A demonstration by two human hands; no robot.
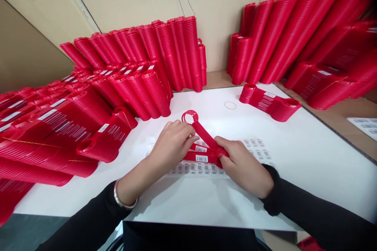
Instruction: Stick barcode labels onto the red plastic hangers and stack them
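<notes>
My right hand (241, 164) is closed around one end of a few flat red plastic pieces (207, 135) with ringed ends. They fan out to the left, and the lower ones carry white barcode labels (202, 158). Close against the fanned pieces is my left hand (173, 141), its thumb and fingers pinched together. What lies between those fingertips is hidden. Beneath both hands a sheet of barcode stickers (193, 169) rests on the white table (188, 200).
Bundled stacks of red pieces (153, 90) crowd the left and back. More tall stacks (277, 39) lean at the right. One short stack (269, 102) lies on the table, near a loose rubber band (230, 105). Another sticker sheet (365, 125) is at the far right.
</notes>
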